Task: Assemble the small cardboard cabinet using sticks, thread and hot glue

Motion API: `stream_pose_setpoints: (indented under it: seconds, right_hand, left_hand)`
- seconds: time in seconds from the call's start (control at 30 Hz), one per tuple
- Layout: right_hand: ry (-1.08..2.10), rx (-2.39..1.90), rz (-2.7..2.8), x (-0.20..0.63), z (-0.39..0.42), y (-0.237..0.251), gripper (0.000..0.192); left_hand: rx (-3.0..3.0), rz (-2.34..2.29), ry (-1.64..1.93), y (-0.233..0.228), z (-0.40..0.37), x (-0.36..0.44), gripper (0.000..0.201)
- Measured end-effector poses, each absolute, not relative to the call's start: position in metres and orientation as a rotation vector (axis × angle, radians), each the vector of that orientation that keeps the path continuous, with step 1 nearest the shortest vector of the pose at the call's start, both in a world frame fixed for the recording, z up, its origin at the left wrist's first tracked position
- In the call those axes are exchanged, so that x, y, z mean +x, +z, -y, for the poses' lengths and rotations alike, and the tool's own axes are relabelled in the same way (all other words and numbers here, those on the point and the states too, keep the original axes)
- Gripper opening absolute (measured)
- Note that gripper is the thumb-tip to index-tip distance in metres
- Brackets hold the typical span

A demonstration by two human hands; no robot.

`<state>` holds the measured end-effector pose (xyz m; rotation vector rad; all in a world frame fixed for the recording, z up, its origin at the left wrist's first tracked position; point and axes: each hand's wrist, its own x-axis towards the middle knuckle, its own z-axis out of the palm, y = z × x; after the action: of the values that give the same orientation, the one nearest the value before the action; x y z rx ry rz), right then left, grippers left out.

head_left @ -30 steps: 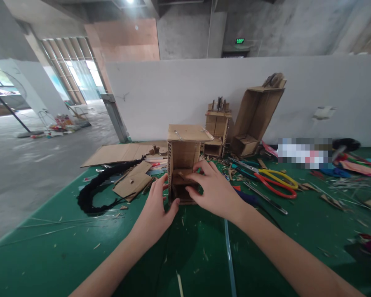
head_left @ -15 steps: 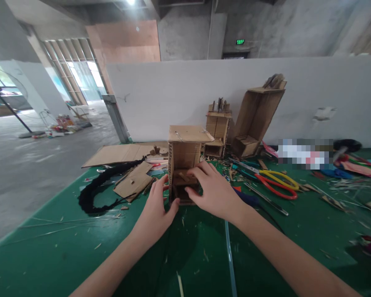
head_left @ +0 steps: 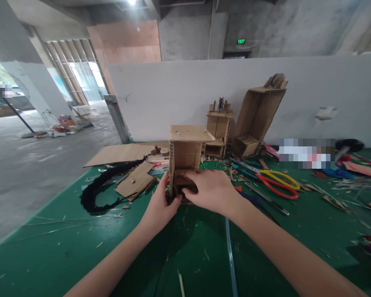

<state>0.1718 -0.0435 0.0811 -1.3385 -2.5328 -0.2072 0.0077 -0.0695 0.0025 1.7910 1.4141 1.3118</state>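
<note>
A small open-fronted cardboard cabinet (head_left: 185,150) stands upright on the green table (head_left: 80,243). My left hand (head_left: 159,206) presses against its lower left side, thumb at the bottom front edge. My right hand (head_left: 210,189) covers the lower front, with its fingers curled over the small inner shelf or drawer. The lower compartment is mostly hidden behind my right hand.
Two more cardboard models (head_left: 218,132) (head_left: 256,115) stand at the white wall behind. Red and yellow-handled pliers (head_left: 276,183) lie to the right among scraps. Flat cardboard pieces (head_left: 134,181) and a black braided cord (head_left: 102,185) lie to the left. A clear strip (head_left: 230,251) runs toward me.
My right hand has slid down from the cabinet's middle shelf to its lower front. My left hand moved a little closer in against the base.
</note>
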Motion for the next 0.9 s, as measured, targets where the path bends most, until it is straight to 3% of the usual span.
stream_pose_setpoints:
  seconds: [0.37,0.9]
  right_hand:
    - [-0.173,-1.308,2.565,0.171,0.044,0.086,0.035]
    - [0.004,-1.303,2.615,0.168,0.044,0.093,0.040]
  left_hand:
    - [1.808,-1.348,1.275,0.003,0.068,0.008,0.056]
    - [1.810,-1.353,1.267,0.005,0.068,0.009,0.061]
